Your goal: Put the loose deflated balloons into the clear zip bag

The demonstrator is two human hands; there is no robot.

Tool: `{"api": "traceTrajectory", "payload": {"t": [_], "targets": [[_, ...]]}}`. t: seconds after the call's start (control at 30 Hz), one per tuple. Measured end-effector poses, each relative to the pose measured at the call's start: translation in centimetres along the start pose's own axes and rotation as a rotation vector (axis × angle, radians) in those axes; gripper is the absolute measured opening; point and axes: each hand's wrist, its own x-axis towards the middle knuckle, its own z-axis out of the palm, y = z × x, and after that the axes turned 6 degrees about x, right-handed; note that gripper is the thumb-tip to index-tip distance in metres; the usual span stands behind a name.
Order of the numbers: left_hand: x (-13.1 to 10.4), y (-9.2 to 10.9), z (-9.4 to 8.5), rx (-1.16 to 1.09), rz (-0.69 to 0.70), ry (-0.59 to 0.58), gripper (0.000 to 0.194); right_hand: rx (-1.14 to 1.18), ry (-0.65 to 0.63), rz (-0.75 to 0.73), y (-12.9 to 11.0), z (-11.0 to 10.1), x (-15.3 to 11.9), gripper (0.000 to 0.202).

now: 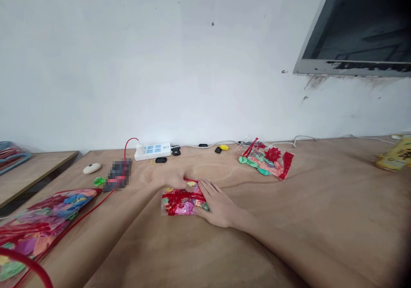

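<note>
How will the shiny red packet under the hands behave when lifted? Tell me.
The red packet will probably flex and sag, since it looks like thin, glossy film around small, colourful contents. That gloss may make it slippery beneath the right hand. Lying flat, it seems unlikely to roll.

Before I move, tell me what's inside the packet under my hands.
Clear parts of the packet show glittery pink, plus green and yellow; what those pieces are, I cannot tell. Red print, your left hand and right hand hide the rest.
</note>
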Motion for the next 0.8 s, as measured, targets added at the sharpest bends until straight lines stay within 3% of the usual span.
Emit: {"api": "traceTrajectory", "payload": {"t": [0.17, 0.33, 0.43, 0.53, 0.67, 0.8], "targets": [[-0.1, 1.3, -1.2, -0.126, 0.016, -0.159, 0.034, 0.037, 0.022, 0.000, 0.0, 0.0, -0.3, 0.107], [-3.9, 1.0, -2.8, -0.267, -0.038, -0.176, 0.036, 0.075, 0.030, 0.055, 0.2, 0.0, -0.5, 0.121], [-7.1, -1.2, -5.3, -0.369, -0.176, -0.059, 0.058, 0.075, -0.007, 0.100, 0.4, 0.1, -0.4, 0.126], [-11.0, -4.8, -8.9, -0.474, -0.333, 0.140, 0.077, 0.056, -0.013, 0.100, 0.6, 0.2, -0.4, 0.125], [-17.0, -9.8, -13.6, -0.561, -0.515, 0.389, 0.074, 0.030, 0.020, 0.071, 1.1, 0.8, -0.3, 0.118], [-22.7, -13.1, -15.2, -0.584, -0.735, 0.509, 0.054, -0.003, 0.056, 0.021, 1.6, 1.4, -0.2, 0.109]]}}
